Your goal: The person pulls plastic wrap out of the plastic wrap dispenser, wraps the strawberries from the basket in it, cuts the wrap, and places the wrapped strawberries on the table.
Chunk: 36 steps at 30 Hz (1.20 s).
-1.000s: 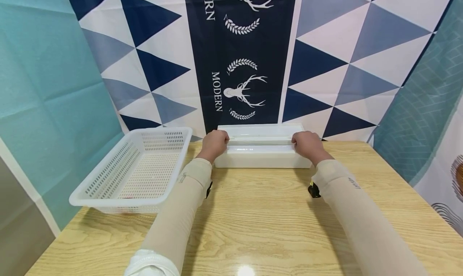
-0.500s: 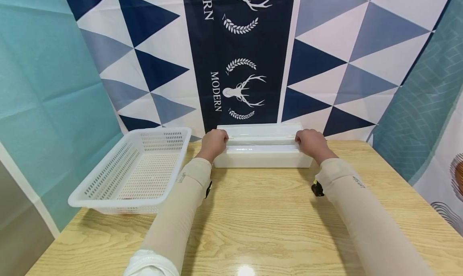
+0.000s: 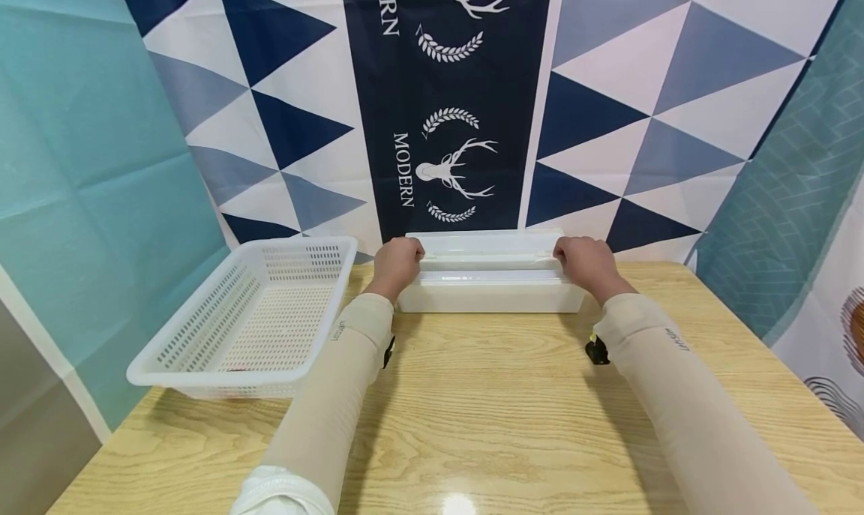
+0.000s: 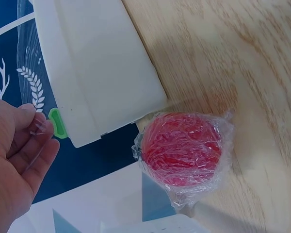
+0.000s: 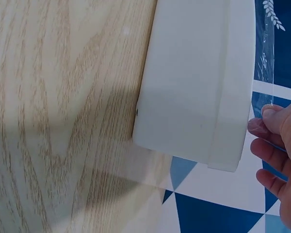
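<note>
A long white cling film dispenser [image 3: 489, 299] lies across the back of the table, its top tray showing between my hands. My left hand [image 3: 397, 264] is at its left end and pinches one corner of the clear cling film [image 4: 33, 53] between thumb and fingers. At the opposite end, my right hand [image 3: 586, 261] pinches the film's other corner, seen in the right wrist view. A thin strip of film stands out along the dispenser's edge. A small green piece [image 4: 57, 123] sits at the left end. Beside that end rests a round red item [image 4: 182, 150] wrapped in crinkled clear film.
To the left stands a white perforated plastic basket [image 3: 317, 361], with a small red patch near its front wall. The wooden table [image 3: 472, 410] reaches toward me. A patterned cloth [image 3: 445, 88] hangs right behind the dispenser.
My right hand has shifted a little to the right and slightly up along the dispenser. The left hand has risen slightly. The dispenser and basket stay in place.
</note>
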Motion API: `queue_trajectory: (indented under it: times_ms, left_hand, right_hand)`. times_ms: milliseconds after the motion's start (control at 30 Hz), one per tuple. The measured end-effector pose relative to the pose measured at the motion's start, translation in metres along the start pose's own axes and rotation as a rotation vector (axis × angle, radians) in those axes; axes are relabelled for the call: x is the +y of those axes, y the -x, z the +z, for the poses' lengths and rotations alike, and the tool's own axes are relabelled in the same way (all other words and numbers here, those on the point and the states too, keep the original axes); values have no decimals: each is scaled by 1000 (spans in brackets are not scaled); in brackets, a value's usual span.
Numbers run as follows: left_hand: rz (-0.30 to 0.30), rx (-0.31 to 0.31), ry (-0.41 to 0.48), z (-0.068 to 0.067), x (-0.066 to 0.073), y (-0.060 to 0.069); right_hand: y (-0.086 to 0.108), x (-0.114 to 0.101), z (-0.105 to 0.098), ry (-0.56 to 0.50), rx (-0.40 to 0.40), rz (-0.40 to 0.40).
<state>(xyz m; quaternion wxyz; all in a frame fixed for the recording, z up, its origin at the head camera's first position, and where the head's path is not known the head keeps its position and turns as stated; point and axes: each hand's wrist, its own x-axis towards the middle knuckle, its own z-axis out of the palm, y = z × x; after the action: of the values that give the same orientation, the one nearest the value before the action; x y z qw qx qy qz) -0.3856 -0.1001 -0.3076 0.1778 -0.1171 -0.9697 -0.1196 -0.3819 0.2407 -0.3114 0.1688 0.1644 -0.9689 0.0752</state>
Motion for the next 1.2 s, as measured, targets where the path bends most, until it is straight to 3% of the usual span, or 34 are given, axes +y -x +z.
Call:
queue_trajectory:
  times_ms: [333, 467, 667, 933, 1200]
  left_hand:
    - [6, 21, 10, -4, 0, -3]
    - [7, 32, 15, -4, 0, -4]
    - [23, 55, 32, -6, 0, -5]
    - [29, 74, 33, -9, -1, -6]
    - [29, 95, 38, -16, 1, -7]
  right_hand:
    - [-1, 1, -4, -103, 1, 27]
    - [-2, 1, -5, -107, 27, 0]
    - [-1, -1, -9, -120, 49, 22]
    - [-1, -4, -14, -128, 137, 5]
    - [-4, -4, -19, -119, 135, 37]
